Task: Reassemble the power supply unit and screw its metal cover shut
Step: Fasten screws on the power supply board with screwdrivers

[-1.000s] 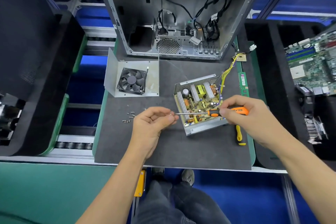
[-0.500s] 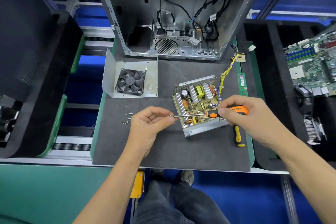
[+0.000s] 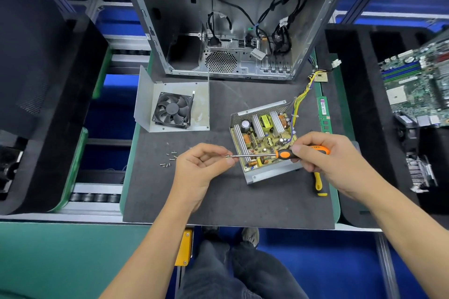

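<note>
The open power supply base [image 3: 263,175] lies on the black mat, its circuit board [image 3: 263,137] showing and yellow wires [image 3: 301,97] running off to the back right. Its metal cover [image 3: 170,104], with a black fan [image 3: 172,110] on it, lies apart at the left. My right hand [image 3: 332,160] grips an orange-handled screwdriver [image 3: 283,154] held level over the base. My left hand [image 3: 201,167] pinches a small screw [image 3: 228,156] at the screwdriver's tip. Several loose screws [image 3: 168,159] lie left of that hand.
An open computer case [image 3: 230,19] stands at the back. A yellow-handled tool [image 3: 318,184] and a green memory stick [image 3: 323,113] lie along the mat's right edge. A motherboard [image 3: 418,85] sits in the black foam tray at the right.
Both hands keep the screwdriver and the screw at its tip almost where they were. Only the view has shifted a little.
</note>
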Demonstrator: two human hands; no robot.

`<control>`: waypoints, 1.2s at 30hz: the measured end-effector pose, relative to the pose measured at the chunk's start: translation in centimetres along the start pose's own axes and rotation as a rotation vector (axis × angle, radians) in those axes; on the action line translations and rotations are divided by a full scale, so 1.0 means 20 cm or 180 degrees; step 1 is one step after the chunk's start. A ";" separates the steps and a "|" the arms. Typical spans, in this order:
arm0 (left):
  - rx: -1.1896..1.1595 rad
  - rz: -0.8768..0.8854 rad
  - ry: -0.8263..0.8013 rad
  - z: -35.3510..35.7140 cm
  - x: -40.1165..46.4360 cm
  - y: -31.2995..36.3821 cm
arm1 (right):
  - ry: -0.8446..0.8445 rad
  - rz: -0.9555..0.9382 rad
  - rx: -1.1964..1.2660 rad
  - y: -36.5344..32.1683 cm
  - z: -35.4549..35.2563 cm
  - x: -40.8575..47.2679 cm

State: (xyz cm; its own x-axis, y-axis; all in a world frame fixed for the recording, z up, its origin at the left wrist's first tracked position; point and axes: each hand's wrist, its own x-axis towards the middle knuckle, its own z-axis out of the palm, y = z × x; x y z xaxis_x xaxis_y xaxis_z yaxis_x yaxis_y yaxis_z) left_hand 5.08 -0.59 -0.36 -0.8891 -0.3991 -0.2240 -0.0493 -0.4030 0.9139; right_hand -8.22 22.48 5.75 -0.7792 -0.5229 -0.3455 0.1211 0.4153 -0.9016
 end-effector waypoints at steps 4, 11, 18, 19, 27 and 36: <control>-0.0050 -0.0028 0.0006 0.01 0.00 0.00 | 0.0007 0.0026 0.0136 0.00 0.01 0.00; -0.0132 -0.0071 -0.0008 0.01 0.00 0.01 | -0.0072 0.0141 0.0331 0.03 0.01 0.00; 0.0038 -0.0023 -0.0017 0.02 -0.01 0.02 | 0.0025 0.0270 0.0450 -0.02 0.04 -0.02; 0.0124 0.0009 -0.0015 0.02 -0.01 0.03 | 0.0043 0.0258 0.0390 -0.03 0.04 -0.03; 0.0878 0.0109 -0.0083 0.01 -0.03 0.02 | -0.0025 0.0449 0.0060 -0.11 0.01 -0.03; 0.0712 0.0100 0.0079 0.07 -0.06 0.01 | 0.0421 0.0362 0.1543 -0.11 0.03 -0.02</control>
State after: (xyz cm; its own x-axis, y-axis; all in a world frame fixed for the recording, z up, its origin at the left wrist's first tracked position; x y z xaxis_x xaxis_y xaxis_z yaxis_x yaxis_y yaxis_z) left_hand 5.46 0.91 0.56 -0.8805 -0.4298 -0.2000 -0.1239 -0.1985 0.9722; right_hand -7.73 21.33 7.81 -0.8118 -0.3829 -0.4409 0.4565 0.0548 -0.8880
